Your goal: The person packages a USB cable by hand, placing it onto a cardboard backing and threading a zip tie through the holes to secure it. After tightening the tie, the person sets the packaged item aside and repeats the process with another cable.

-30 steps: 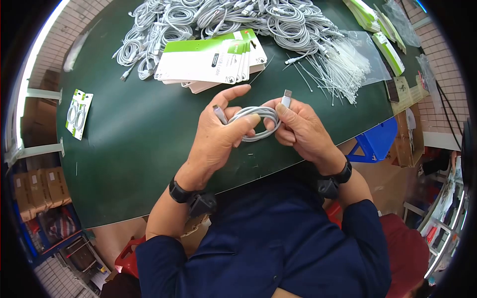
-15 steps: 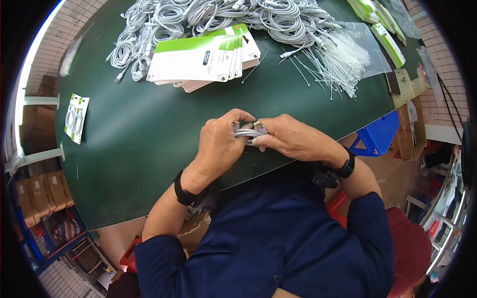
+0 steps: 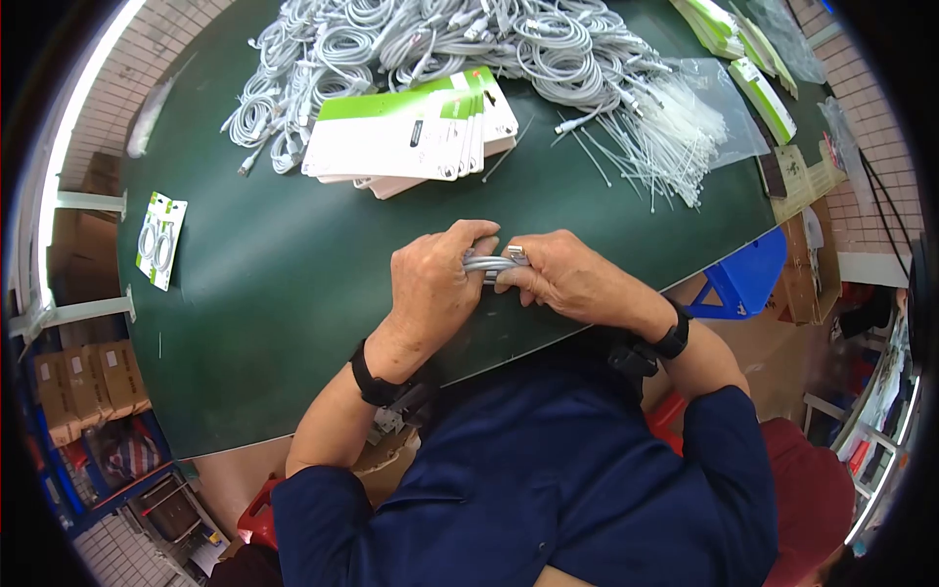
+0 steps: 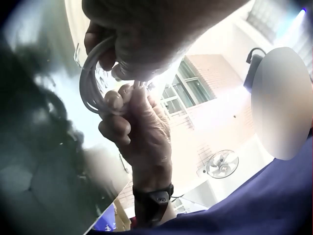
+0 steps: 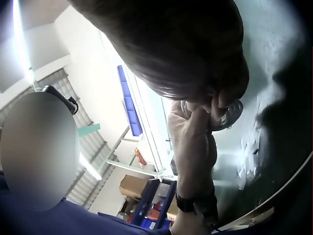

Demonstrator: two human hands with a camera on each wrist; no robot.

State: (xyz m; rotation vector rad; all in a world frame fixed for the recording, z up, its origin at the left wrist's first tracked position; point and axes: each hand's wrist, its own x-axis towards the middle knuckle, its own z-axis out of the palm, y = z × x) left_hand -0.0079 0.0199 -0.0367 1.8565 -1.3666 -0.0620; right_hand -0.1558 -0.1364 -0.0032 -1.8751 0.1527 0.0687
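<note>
A coiled grey USB cable [image 3: 495,262] is held between both hands, seen nearly edge-on in the head view. My left hand [image 3: 430,284] grips the left side of the coil, its index finger bent over the top. On the other side my right hand [image 3: 572,279] pinches the coil, with a metal-tipped plug [image 3: 517,252] showing at its fingers. In the left wrist view the looped strands of the cable [image 4: 88,85] stand out round the fingertips. The right wrist view shows part of the coil [image 5: 231,115] beyond the hands; the fingers there are mostly in shadow.
Behind the hands lies a stack of white-green cards [image 3: 391,137], with a heap of coiled grey cables [image 3: 440,39] beyond. White cable ties [image 3: 665,147] spread at the right. A carded cable pack [image 3: 159,241] lies at the left of the green table [image 3: 264,323].
The hands have drawn closer together and turned, so the coil went from an open ring to edge-on. The right hand's upright plug is now lowered against the coil. The last half second shows little movement.
</note>
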